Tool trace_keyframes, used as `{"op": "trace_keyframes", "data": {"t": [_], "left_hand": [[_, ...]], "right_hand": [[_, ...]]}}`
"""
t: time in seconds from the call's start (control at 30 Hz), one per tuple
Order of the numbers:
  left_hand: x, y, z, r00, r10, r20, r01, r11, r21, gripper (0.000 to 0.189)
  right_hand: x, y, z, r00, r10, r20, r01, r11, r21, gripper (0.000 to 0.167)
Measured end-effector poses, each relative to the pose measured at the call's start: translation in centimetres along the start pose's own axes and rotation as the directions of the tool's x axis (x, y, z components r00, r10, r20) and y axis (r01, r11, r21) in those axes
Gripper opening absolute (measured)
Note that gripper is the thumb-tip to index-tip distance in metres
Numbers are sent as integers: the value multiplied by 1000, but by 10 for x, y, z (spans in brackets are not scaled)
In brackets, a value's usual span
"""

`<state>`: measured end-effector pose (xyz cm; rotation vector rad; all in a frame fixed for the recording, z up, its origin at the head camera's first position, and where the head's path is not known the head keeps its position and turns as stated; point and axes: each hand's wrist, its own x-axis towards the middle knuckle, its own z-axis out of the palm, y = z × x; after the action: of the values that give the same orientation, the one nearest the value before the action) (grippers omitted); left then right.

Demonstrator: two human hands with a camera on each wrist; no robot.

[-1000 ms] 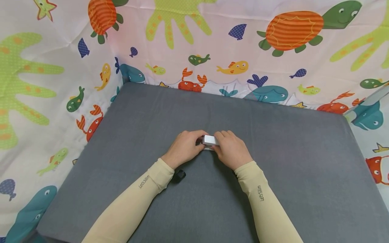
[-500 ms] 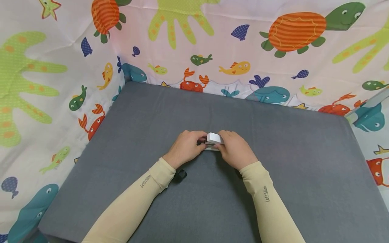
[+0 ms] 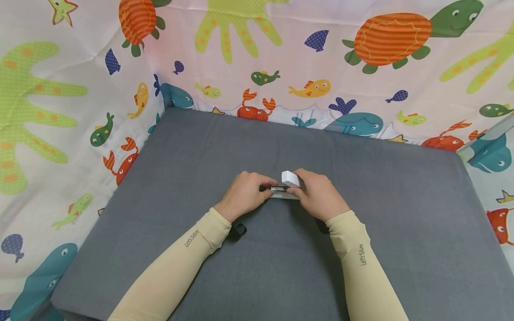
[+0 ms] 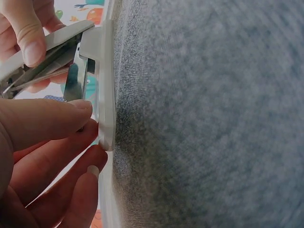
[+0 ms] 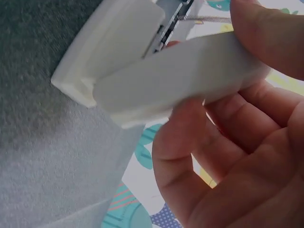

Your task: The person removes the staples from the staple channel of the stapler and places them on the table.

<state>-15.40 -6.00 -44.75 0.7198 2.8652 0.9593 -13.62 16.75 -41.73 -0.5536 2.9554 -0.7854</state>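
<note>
A white stapler stands on the grey table in the head view, its top cover (image 3: 291, 179) swung up from its base (image 3: 286, 195). My right hand (image 3: 322, 192) grips the raised cover between thumb and fingers. On the other side, my left hand (image 3: 244, 194) pinches the end of the metal staple channel (image 4: 76, 78), thumb on one face and forefinger on the other. In the left wrist view the base (image 4: 108, 85) lies along the cloth, and the cover angles away from the channel. A thin coiled spring (image 5: 205, 19) shows beside the cover in the right wrist view.
Grey cloth covers the table (image 3: 225, 147). Behind and at the left hangs a white curtain (image 3: 225, 84) printed with sea animals. Small black wrist devices sit under both forearms, one by the left cuff (image 3: 238, 232).
My right hand has lifted the stapler's cover up and to the right, so the gap has widened and the metal channel is exposed. My left hand has stayed almost in place.
</note>
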Motion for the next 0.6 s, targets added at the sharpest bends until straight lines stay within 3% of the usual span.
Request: {"op": "trace_keyframes", "data": {"t": [0.6], "left_hand": [[0, 1, 2, 1000, -13, -5, 13, 1000, -2, 23]], "right_hand": [[-11, 9, -33, 990, 124, 71, -130, 988, 87, 30]]}}
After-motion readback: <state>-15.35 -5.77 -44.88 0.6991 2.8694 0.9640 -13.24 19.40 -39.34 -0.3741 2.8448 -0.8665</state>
